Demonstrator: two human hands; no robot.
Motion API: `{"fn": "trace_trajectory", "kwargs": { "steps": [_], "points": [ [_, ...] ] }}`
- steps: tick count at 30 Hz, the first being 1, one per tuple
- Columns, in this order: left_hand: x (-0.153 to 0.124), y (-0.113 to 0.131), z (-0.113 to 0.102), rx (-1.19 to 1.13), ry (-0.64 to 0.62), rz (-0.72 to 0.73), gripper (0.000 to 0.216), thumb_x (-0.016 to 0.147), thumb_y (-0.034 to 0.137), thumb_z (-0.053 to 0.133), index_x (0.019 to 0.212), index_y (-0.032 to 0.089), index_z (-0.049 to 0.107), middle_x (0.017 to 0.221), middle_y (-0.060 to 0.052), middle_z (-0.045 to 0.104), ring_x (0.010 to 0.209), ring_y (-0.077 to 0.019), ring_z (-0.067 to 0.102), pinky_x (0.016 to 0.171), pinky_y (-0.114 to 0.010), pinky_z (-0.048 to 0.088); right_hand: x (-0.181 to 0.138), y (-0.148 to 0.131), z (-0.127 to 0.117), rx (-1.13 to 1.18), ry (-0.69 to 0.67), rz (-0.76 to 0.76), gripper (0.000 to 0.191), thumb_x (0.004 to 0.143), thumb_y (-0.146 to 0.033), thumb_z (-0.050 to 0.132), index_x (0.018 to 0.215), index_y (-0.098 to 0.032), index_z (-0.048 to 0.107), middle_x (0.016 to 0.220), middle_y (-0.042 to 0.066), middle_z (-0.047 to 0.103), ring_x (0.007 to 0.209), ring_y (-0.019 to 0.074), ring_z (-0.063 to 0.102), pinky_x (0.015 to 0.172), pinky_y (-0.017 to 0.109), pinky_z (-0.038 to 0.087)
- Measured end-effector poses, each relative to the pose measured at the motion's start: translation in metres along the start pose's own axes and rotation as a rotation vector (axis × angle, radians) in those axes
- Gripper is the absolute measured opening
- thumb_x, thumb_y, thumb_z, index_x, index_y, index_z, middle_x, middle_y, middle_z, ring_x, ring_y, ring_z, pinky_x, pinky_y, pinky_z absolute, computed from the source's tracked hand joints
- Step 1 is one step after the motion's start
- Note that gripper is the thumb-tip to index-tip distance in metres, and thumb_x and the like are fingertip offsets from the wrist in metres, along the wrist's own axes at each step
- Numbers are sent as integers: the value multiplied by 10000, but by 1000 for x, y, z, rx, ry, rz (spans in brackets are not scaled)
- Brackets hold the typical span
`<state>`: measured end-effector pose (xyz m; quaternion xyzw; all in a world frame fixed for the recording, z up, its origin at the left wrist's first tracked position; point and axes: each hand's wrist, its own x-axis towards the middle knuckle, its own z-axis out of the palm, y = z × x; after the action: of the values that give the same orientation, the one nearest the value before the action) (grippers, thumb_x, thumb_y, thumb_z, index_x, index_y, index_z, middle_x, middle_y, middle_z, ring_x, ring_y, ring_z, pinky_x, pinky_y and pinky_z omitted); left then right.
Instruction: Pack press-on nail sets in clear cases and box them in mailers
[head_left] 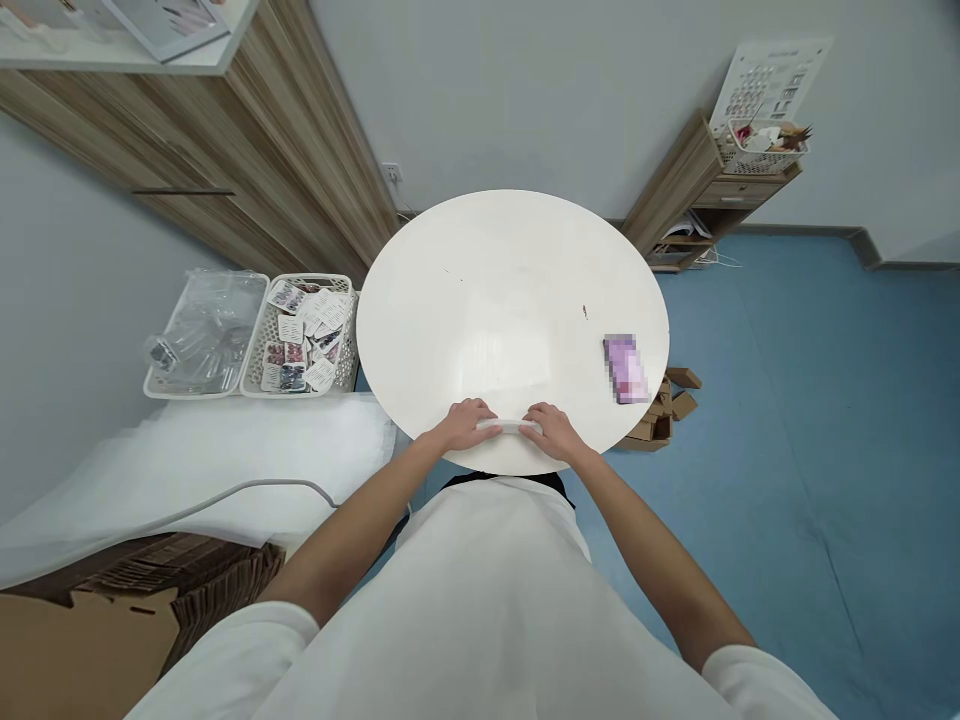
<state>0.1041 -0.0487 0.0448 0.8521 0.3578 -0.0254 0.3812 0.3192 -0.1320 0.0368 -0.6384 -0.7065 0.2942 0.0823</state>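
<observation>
Near the front edge of the round white table (495,270), my two hands meet at a short white strip (510,427) whose exact kind I cannot make out. My left hand (466,424) closes on its left end, thumb pointing inward. Its right end is held by my right hand (553,432), with the fingers curled in the same way. The strip lies on or just above the tabletop, level from side to side. Toward the table's right side lies a pixelated purple-pink rectangular item (627,369), apart from both hands.
Left of the table stand a perforated basket of printed cards (300,335) and a bin of clear plastic (214,335). White sheeting (300,440) and flat cardboard (112,640) lie below them. Cardboard boxes (660,415) sit on the blue floor. A wooden cabinet (675,200) stands behind right.
</observation>
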Motion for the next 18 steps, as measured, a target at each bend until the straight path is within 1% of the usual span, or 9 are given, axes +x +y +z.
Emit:
{"fn": "trace_trajectory", "kwargs": {
  "steps": [2, 5, 8, 10, 12, 13, 15, 16, 18],
  "points": [
    [4, -6, -6, -109, 3, -63, 416, 772, 524, 416, 1036, 252, 587, 1039, -36, 587, 956, -213, 528, 801, -317, 402, 10, 6, -3, 81, 7, 58, 370, 830, -491, 384, 1037, -237, 555, 1083, 70, 552, 987, 200, 520, 831, 351, 402],
    [8, -18, -6, -193, 86, -181, 407, 770, 477, 436, 1048, 209, 568, 1000, -40, 612, 890, -199, 558, 742, -285, 430, 21, 19, 0, 212, 78, 166, 418, 808, -504, 413, 1090, -216, 523, 1092, 80, 550, 984, 200, 528, 809, 330, 422],
    [12, -28, 1, -152, 168, -290, 343, 775, 403, 436, 1016, 196, 564, 878, -34, 625, 794, -188, 569, 690, -287, 438, 28, 30, 8, 277, 210, 246, 392, 822, -449, 403, 1102, -194, 505, 1085, 89, 549, 1005, 206, 518, 828, 338, 418],
    [13, -32, 5, -102, 191, -344, 299, 768, 345, 438, 993, 193, 562, 849, -34, 619, 773, -187, 565, 668, -288, 439, 30, 35, 14, 279, 296, 272, 383, 831, -413, 386, 1127, -188, 478, 1079, 93, 544, 1004, 210, 512, 835, 351, 415],
    [12, -32, 9, -24, 225, -387, 308, 747, 276, 443, 1026, 186, 540, 904, -52, 608, 815, -198, 559, 681, -298, 438, 29, 37, 18, 228, 376, 318, 406, 837, -392, 368, 1171, -169, 432, 1090, 112, 526, 1008, 221, 499, 833, 366, 412],
    [11, -30, 10, 29, 260, -399, 353, 731, 243, 448, 1072, 179, 515, 968, -70, 592, 862, -212, 550, 702, -311, 435, 27, 36, 19, 181, 421, 348, 420, 843, -384, 352, 1192, -156, 405, 1109, 126, 510, 1028, 231, 483, 837, 377, 405],
    [8, -24, 13, 142, 345, -361, 486, 695, 200, 463, 1180, 167, 435, 1125, -111, 519, 991, -251, 500, 776, -349, 414, 23, 33, 19, 68, 497, 365, 429, 854, -371, 320, 1211, -140, 375, 1169, 151, 467, 1092, 250, 429, 865, 398, 374],
    [7, -20, 14, 190, 373, -301, 550, 681, 195, 474, 1224, 167, 390, 1197, -123, 468, 1060, -270, 457, 824, -370, 390, 20, 31, 18, 14, 505, 326, 423, 854, -372, 321, 1205, -142, 380, 1198, 153, 449, 1124, 255, 400, 887, 406, 351],
    [7, -10, 16, 256, 351, -130, 622, 667, 224, 505, 1264, 185, 338, 1289, -118, 385, 1159, -294, 364, 908, -401, 324, 17, 27, 16, -72, 427, 155, 413, 829, -397, 386, 1169, -165, 418, 1242, 135, 432, 1167, 261, 359, 930, 416, 303]
  ]
}}
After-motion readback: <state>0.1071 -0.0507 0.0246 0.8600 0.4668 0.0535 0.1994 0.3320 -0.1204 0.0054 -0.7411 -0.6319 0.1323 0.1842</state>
